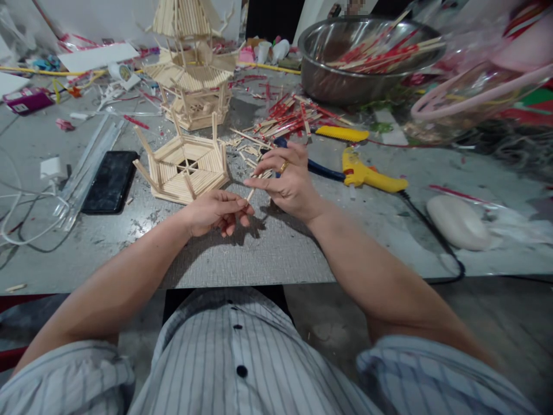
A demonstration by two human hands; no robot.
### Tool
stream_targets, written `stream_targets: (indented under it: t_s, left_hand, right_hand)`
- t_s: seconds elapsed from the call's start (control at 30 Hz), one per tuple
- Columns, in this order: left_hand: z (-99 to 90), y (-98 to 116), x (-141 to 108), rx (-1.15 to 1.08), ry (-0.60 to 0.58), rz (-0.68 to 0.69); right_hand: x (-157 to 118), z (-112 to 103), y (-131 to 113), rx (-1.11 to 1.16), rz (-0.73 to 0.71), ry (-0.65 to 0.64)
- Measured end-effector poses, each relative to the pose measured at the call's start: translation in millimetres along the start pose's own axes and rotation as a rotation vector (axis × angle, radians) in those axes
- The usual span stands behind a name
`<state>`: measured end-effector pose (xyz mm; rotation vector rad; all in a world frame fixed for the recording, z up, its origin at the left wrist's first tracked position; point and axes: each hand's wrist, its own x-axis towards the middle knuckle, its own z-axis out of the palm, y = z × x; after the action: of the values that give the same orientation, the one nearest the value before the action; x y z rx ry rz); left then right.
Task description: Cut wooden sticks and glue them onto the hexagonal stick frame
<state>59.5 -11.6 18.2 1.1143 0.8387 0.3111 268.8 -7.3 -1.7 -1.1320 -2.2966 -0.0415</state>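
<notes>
A short wooden stick (250,195) is pinched between my two hands above the table. My left hand (218,212) grips its lower end with thumb and forefinger. My right hand (287,178), with a ring on one finger, has its fingertips closed at the upper end. Just beyond my left hand lies a hexagonal frame (203,178) built of wooden sticks, with posts rising from its corners. Behind it stands a tiered stick pagoda (190,80). Cut stick pieces (248,158) lie scattered beside the frame, partly hidden by my right hand.
A yellow glue gun (374,176), blue-handled pliers (326,170) and a yellow-handled cutter (341,134) lie to the right. Chopsticks in red wrappers (289,118) are heaped behind, near a steel bowl (319,83). A phone (110,181) is at left, a white oval object (458,222) at right.
</notes>
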Motion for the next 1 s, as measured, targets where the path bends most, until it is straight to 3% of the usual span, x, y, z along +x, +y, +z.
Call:
stream_targets:
  t_s: [0.27, 0.43, 0.67, 1.0]
  left_hand:
    - [-1.8, -2.6, 1.5, -0.008, -0.010, 0.003]
    - [-0.6, -1.6, 1.4, -0.005, 0.004, -0.008]
    - [-0.3, -2.0, 1.2, -0.011, 0.000, -0.017]
    - [-0.2, -1.4, 0.9, -0.022, 0.006, -0.027]
  right_hand:
    - [-4.0, 10.4, 8.6, -0.139, -0.161, 0.154]
    - [-3.2, 7.3, 4.3, -0.148, -0.132, 0.136]
    - [-1.5, 2.3, 0.1, -0.144, -0.053, 0.012]
    - [-3.0, 6.8, 4.8, -0.139, -0.164, 0.171]
